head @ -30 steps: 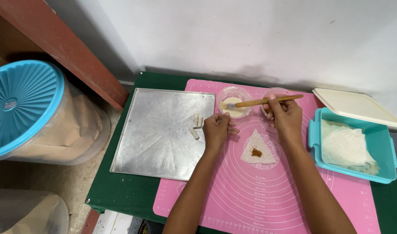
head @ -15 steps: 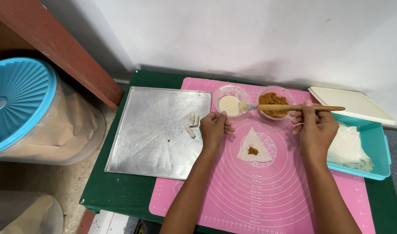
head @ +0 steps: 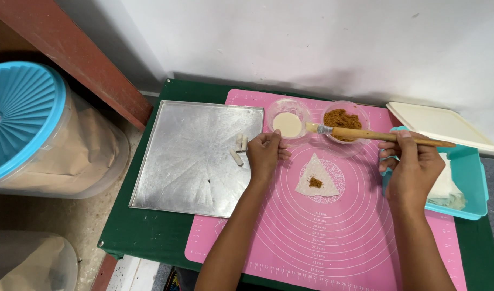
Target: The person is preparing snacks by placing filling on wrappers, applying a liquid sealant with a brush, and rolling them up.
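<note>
While the right hand [head: 414, 167] has swung its wooden-handled pastry brush [head: 376, 134] away toward the turquoise plastic box [head: 473, 186] at the pink silicone mat's [head: 333, 237] right edge, the triangular folded pastry wrapper [head: 316, 175] with brown filling lies uncovered mid-mat. Loosely curled and holding nothing, the left hand [head: 266, 153] rests by the clear paste bowl [head: 288, 123], so brushing looks finished.
</note>
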